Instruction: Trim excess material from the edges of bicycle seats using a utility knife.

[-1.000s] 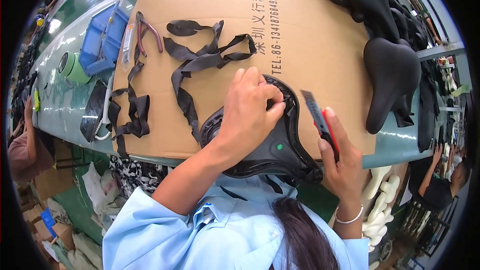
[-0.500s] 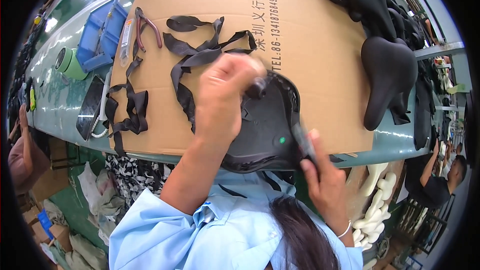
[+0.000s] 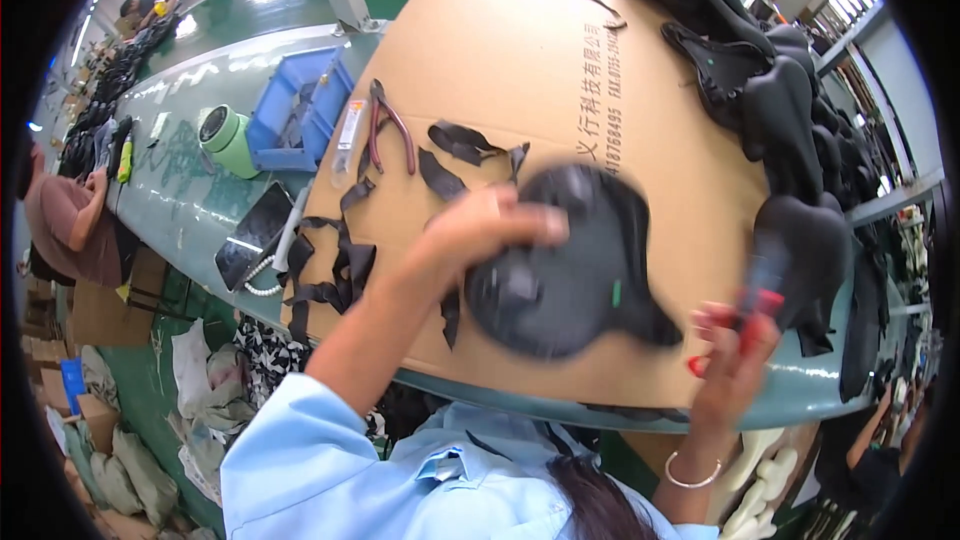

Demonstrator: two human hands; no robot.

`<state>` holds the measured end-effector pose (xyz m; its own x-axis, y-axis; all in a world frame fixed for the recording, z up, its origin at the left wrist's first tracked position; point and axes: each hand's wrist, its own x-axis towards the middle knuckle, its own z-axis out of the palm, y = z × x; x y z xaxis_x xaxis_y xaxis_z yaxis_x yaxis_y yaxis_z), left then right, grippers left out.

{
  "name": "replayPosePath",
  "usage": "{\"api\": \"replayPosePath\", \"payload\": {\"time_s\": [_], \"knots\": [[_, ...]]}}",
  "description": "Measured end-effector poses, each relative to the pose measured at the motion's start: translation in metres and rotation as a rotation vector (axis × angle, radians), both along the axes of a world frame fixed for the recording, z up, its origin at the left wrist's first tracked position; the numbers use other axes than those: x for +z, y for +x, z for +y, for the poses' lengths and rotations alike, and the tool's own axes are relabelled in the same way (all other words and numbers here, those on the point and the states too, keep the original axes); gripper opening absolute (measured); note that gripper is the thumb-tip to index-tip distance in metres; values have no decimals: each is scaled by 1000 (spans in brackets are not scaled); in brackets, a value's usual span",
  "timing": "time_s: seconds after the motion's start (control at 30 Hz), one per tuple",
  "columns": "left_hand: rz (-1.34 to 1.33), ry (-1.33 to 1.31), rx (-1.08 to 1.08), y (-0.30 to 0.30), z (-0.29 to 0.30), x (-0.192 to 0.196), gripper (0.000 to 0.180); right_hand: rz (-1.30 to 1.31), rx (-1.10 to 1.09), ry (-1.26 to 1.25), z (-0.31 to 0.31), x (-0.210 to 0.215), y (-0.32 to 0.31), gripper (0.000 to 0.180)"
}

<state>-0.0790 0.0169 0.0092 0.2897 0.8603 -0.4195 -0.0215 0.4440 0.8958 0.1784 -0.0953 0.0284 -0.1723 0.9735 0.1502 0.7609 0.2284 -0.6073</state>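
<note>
A black bicycle saddle (image 3: 585, 295) hangs above the cardboard with its underside facing up, slightly smeared by motion. My left hand (image 3: 485, 225) is closed on the saddle's left edge, thumb lying over the underside. Over to the right, apart from the saddle, my right hand (image 3: 735, 355) is closed around a knife-like tool (image 3: 766, 265). The tool points away from me; motion blurs its exact shape, and red patches show at the fingers. Black fabric strips (image 3: 462, 143) lie just beyond my left hand.
A cardboard sheet (image 3: 680, 270) covers the green table. Several black saddles (image 3: 800, 240) are piled along its right side. On the left are cutting pliers (image 3: 378, 120), a blue bin (image 3: 335, 125), a green cup (image 3: 232, 145), a phone (image 3: 255, 235) and more black scraps (image 3: 350, 270).
The saddle has been lifted and turned, its narrow end now towards the right. My right hand has moved with its tool from the saddle's edge out to the right. The whole view has shifted.
</note>
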Motion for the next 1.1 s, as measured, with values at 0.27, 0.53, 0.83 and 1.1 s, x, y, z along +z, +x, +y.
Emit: {"api": "replayPosePath", "payload": {"time_s": [0.27,0.53,0.83,1.1], "knots": [[-99,330,883,-81,198,-24,35,645,-351,153,-18,-16,17,36],[276,557,-29,107,151,-22,31,161,-912,450,-9,-24,108,29],[126,337,-364,244,96,-45,45,-358,-697,190,21,-26,145,38],[-234,36,-238,116,64,13,57,-317,-129,437,-17,-21,67,19]]}}
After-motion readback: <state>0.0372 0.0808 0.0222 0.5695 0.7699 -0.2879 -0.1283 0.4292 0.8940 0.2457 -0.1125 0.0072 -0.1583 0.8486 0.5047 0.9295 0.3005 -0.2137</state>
